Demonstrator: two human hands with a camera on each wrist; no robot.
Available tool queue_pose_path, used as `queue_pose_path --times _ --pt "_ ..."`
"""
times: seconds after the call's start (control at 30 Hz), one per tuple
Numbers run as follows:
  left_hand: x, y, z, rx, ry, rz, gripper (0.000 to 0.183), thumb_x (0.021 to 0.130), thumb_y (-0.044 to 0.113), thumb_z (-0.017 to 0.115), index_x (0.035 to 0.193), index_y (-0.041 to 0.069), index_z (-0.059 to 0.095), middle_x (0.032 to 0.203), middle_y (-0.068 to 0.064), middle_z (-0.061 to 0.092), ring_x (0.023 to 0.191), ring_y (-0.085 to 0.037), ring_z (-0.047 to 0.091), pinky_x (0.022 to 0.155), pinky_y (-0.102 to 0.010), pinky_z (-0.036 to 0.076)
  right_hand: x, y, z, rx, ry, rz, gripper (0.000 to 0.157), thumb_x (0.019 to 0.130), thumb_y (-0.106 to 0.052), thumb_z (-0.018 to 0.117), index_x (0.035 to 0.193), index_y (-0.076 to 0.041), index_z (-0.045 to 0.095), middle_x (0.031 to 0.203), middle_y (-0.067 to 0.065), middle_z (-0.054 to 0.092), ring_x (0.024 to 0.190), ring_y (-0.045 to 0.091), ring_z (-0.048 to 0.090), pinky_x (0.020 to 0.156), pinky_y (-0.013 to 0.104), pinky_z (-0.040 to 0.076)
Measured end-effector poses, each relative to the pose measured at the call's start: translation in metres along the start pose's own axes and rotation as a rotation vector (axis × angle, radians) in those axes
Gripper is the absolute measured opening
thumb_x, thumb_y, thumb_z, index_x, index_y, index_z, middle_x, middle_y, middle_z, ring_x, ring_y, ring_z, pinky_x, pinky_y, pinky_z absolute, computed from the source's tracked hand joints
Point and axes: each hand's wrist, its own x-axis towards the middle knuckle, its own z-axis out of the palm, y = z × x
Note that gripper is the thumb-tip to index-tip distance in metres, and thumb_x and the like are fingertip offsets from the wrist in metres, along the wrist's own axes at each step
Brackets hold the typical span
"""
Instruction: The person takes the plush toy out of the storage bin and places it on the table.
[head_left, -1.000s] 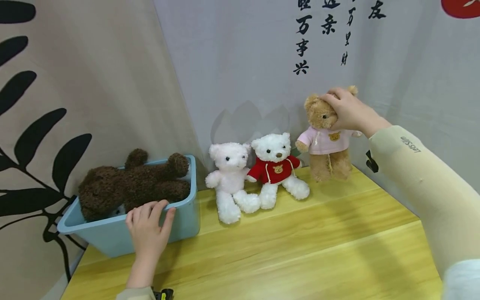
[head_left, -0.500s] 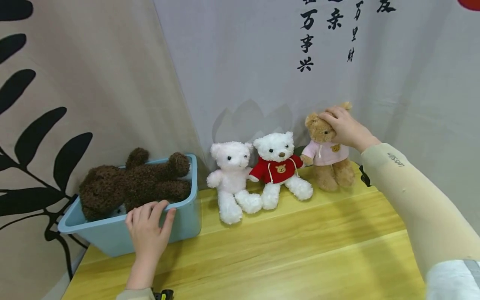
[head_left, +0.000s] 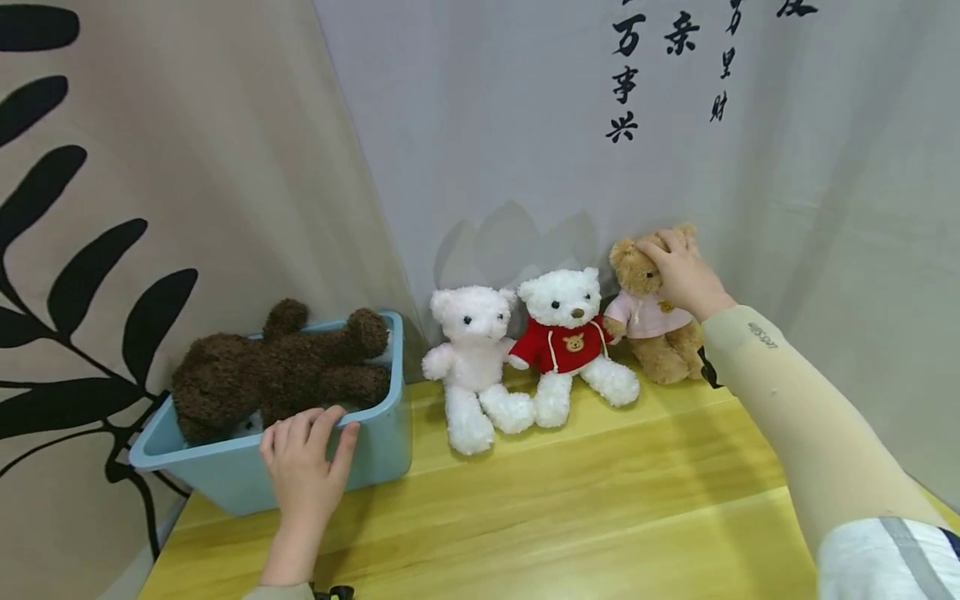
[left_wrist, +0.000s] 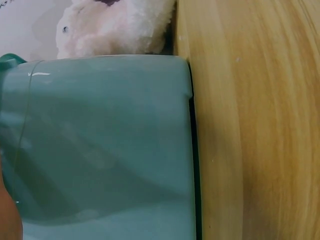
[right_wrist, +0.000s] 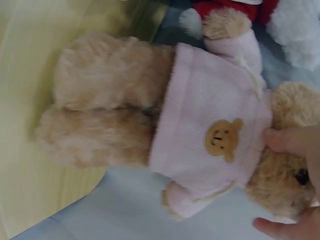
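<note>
My right hand (head_left: 686,279) grips a tan teddy bear (head_left: 658,358) by the head, fingers over the top and thumb at its face. This bear wears a pink sweater (right_wrist: 215,110) with a small bear patch; its legs are low at the table's back edge. Beside it sits a white teddy bear (head_left: 551,404) in a red hoodie, and further left a pale pink teddy bear (head_left: 468,367). Over the front rim of a light blue bin (head_left: 375,454) my left hand (head_left: 303,471) bends its fingers. A dark brown teddy bear (head_left: 292,375) lies on its side in that bin.
The yellow wood-grain table (head_left: 525,517) stretches out in front of the bears. Behind them hangs a pale cloth (head_left: 495,125) with black writing, joined at left by a beige part with dark printed leaves (head_left: 97,267).
My right hand has lowered the tan teddy bear and brought it closer to the bear in the red hoodie. The left hand stays at the bin's rim. The head view has shifted slightly.
</note>
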Motion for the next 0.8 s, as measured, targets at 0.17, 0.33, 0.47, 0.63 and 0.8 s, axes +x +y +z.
queue_pose_path --times 0.17,0.33,0.47,0.63,0.8 --pt "0.001 -0.002 -0.001 0.004 0.012 0.005 0.048 0.097 0.055 0.047 0.1 0.011 0.066 0.093 -0.014 0.06 0.086 -0.039 0.051 0.089 -0.06 0.027 0.005 -0.001 -0.004 0.012 -0.046 0.014 0.085 0.072 -0.003 0.084 0.144 -0.005 0.039 0.145 0.03 0.027 0.133 0.054 0.021 0.106 0.067 0.017" --pt "0.001 -0.003 0.0 0.008 0.001 0.005 0.049 0.097 0.056 0.046 0.101 0.011 0.066 0.094 -0.014 0.06 0.086 -0.039 0.051 0.09 -0.061 0.027 0.002 0.005 0.006 0.048 -0.071 0.047 0.086 0.074 -0.003 0.083 0.146 -0.006 0.035 0.148 0.03 0.022 0.134 0.057 0.017 0.101 0.071 0.022" --pt "0.001 -0.002 0.002 0.004 -0.007 0.007 0.048 0.097 0.055 0.046 0.101 0.011 0.066 0.095 -0.014 0.06 0.087 -0.039 0.051 0.09 -0.061 0.027 0.0 0.009 0.016 0.089 -0.055 0.082 0.088 0.076 -0.008 0.081 0.149 -0.011 0.031 0.152 0.03 0.014 0.136 0.058 0.011 0.095 0.074 0.027" --pt "-0.001 -0.001 0.004 -0.003 -0.006 0.006 0.048 0.098 0.055 0.045 0.101 0.011 0.065 0.095 -0.013 0.059 0.087 -0.038 0.05 0.09 -0.061 0.026 0.001 0.009 0.016 0.093 -0.072 0.101 0.092 0.078 -0.015 0.082 0.152 -0.015 0.027 0.155 0.028 0.008 0.138 0.058 0.005 0.093 0.076 0.026" --pt "-0.001 -0.002 0.003 -0.004 -0.004 0.003 0.048 0.097 0.055 0.046 0.102 0.011 0.066 0.094 -0.013 0.06 0.087 -0.038 0.051 0.09 -0.06 0.026 0.001 0.003 0.007 0.093 -0.119 0.11 0.094 0.078 -0.009 0.08 0.154 -0.017 0.024 0.156 0.028 0.005 0.135 0.062 0.004 0.093 0.077 0.023"
